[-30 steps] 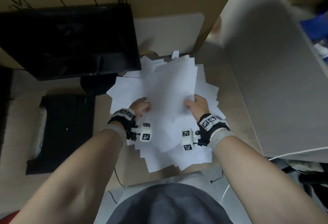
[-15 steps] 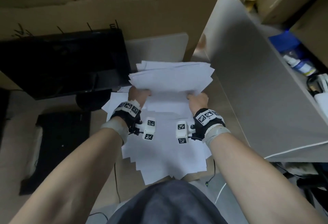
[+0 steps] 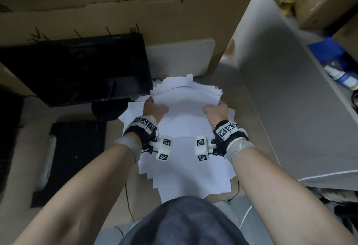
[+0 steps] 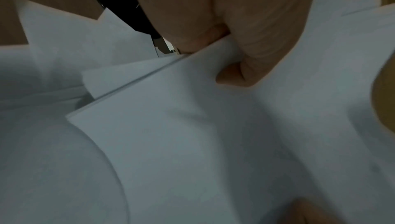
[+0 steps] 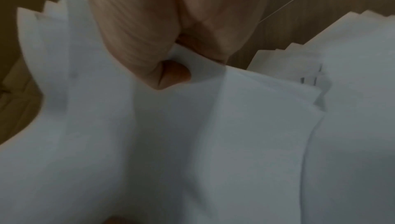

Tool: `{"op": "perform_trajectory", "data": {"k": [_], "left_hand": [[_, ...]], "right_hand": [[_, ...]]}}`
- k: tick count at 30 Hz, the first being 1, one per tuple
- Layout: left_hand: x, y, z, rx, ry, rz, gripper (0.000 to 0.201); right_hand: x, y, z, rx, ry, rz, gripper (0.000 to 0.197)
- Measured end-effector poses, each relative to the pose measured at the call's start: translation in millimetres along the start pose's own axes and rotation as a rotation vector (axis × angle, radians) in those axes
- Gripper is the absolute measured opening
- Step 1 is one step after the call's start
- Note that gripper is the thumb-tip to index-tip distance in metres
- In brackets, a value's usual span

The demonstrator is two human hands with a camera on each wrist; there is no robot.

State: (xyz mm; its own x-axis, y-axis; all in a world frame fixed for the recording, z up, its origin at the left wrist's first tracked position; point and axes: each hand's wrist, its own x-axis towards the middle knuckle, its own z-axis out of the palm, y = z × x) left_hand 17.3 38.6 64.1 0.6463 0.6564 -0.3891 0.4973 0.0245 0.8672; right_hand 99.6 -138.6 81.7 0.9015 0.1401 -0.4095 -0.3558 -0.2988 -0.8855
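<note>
A: Sheets (image 3: pixel 187 97): white paper, matt, smooth, thin enough to bend softly.
B: Bench (image 3: pixel 249 124)?
A: Pale wood-look top, matt. Boxes (image 3: pixel 116 12) behind it: brown cardboard, dull, with a rough torn edge.
B: Monitor (image 3: pixel 77 66)?
A: Black plastic, glossy screen. Wrist straps (image 3: pixel 138 135): black cloth. Marker blocks (image 3: pixel 164 147): hard white plastic.

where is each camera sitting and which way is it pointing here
Head: on the person's head, facing down and forward at the desk; both forearms, left hand and right hand show.
Left wrist: on the left wrist, facing along the palm; palm and thumb show.
Right wrist: same, on the right wrist.
Shared: all show the paper stack both hands grip.
</note>
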Motion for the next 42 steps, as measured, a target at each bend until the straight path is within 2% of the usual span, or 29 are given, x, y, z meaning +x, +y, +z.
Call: {"op": "perform_trajectory", "data": {"k": [3, 6, 10, 13, 16, 17, 20, 22, 25, 28, 31, 33, 36, 40, 42], "left_hand": [[7.0, 11.3, 1.3, -0.11, 0.081, 0.031, 0.027], [10.4, 22.8, -3.2, -0.157, 0.12, 0.061, 0.032], [15.2, 17.2, -9.9, -0.076, 0.079, -0.01, 0.051], [14.4, 21.3, -6.2, -0.205, 0.015, -0.029, 0.073], [11.4, 34.1, 3.3, -0.268, 0.059, -0.036, 0.094], [11.8, 38.2, 6.5, -0.282, 0.076, -0.038, 0.098], [12.1, 50.0, 15.2, -0.319, 0.165, -0.043, 0.071], [12.6, 52.3, 19.2, -0.339, 0.196, -0.041, 0.067], [14.5, 47.3, 21.5, -0.32, 0.244, -0.045, 0.06], [14.3, 45.6, 21.2, -0.355, 0.248, -0.068, 0.057], [14.1, 50.4, 22.3, -0.311, 0.236, -0.028, 0.056], [15.5, 52.1, 21.5, -0.299, 0.274, -0.031, 0.046], [16.6, 53.9, 21.2, -0.304, 0.289, -0.057, 0.038], [14.9, 56.9, 26.1, -0.329, 0.225, -0.051, 0.052], [15.0, 58.6, 28.1, -0.301, 0.235, -0.035, 0.054]], "right_hand": [[4.6, -11.3, 7.6, 0.062, 0.045, -0.06, 0.023], [9.4, -19.3, 10.4, 0.106, 0.091, -0.097, 0.026], [10.9, -15.1, 10.0, 0.11, 0.084, -0.014, 0.056], [13.8, -15.4, 11.4, 0.147, 0.06, -0.008, 0.075], [10.4, -19.3, 13.6, 0.179, 0.076, 0.011, 0.091], [10.7, -19.2, 14.1, 0.191, 0.097, 0.02, 0.09], [11.0, -25.8, 16.3, 0.231, 0.161, 0.016, 0.085], [12.9, -31.2, 18.5, 0.237, 0.185, 0.003, 0.082], [15.4, -35.5, 22.5, 0.225, 0.21, -0.022, 0.052], [17.0, -35.1, 24.7, 0.243, 0.234, -0.077, 0.04], [19.8, -35.9, 25.6, 0.239, 0.246, -0.091, 0.026], [20.7, -36.3, 24.8, 0.206, 0.273, -0.083, 0.02], [21.5, -36.9, 22.7, 0.198, 0.315, -0.056, 0.027], [21.7, -36.6, 22.6, 0.246, 0.288, -0.044, 0.039], [22.3, -35.4, 24.6, 0.238, 0.274, -0.05, 0.04]]}}
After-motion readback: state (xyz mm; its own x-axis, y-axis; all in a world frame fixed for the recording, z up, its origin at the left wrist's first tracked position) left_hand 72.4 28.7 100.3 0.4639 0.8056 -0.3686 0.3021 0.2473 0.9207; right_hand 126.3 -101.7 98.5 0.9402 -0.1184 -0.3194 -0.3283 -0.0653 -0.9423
